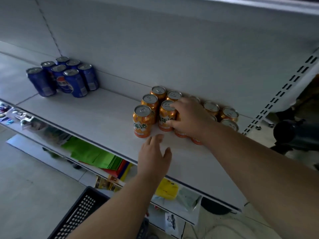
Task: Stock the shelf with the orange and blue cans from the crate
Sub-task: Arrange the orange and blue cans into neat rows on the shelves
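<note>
Several orange soda cans (142, 120) stand on the shelf (107, 107); right hand (187, 116) fingers clamp one can's (167, 116) rigid, likely slippery wall mid-height. Left hand (153, 156) hovers, fingers apart.

A: What can't you make out?
B: The right hand (187, 116) covers part of the orange cans (172, 111); two behind it show only their bases, so the count is uncertain. Its palm hides how much of the gripped can (166, 116) it wraps.
A: And the blue cans (63, 77)?
B: The rear ones show little but lids behind the front ones.
A: The crate (81, 214)?
B: Cut off by the bottom edge, its inside hidden by the left arm.
A: Below the shelf (86, 107)?
B: The lower shelf's goods are blurred; the green packs (91, 154) are half under the shelf, labels unreadable. At right, a dark object (293, 133) runs off the frame; I cannot tell what it is.
</note>
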Tool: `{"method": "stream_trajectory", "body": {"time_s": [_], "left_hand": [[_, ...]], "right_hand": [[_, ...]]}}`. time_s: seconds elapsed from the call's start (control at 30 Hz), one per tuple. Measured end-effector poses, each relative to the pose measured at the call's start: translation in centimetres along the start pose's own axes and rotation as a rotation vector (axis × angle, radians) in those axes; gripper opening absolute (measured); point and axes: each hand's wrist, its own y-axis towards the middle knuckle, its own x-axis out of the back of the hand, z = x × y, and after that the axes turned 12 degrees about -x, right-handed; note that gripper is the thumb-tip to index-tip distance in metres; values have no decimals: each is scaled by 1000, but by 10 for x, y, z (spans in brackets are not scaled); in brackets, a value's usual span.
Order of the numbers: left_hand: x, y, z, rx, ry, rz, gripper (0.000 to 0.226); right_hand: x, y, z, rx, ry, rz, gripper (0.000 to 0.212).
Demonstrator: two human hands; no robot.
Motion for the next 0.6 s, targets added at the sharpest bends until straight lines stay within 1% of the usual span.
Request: {"method": "stream_trajectory", "body": {"time_s": [0.13, 0.2, 0.27, 0.33, 0.4, 0.43, 0.5, 0.6], "left_hand": [[19, -6, 14, 73, 2, -114, 37], [30, 2, 26, 81, -2, -205, 38], [42, 18, 40, 71, -17, -293, 39], [59, 37, 51, 72, -46, -316, 42], [76, 53, 61, 32, -59, -274, 51], [84, 62, 66, -1, -58, -224, 58], [95, 78, 75, -57, -40, -67, 75], [100, 102, 84, -88, 18, 168, 103]], "right_hand": [[-4, -2, 18, 49, 80, 18, 52], [-3, 4, 27, 58, 77, 27, 52], [-2, 14, 34, 45, 82, 24, 46], [-2, 25, 41, 32, 90, 24, 42], [-1, 35, 47, 9, 99, 23, 42], [-1, 40, 49, -1, 100, 14, 41], [0, 52, 51, -10, 75, 16, 40], [0, 72, 53, -10, -12, 92, 48]]}}
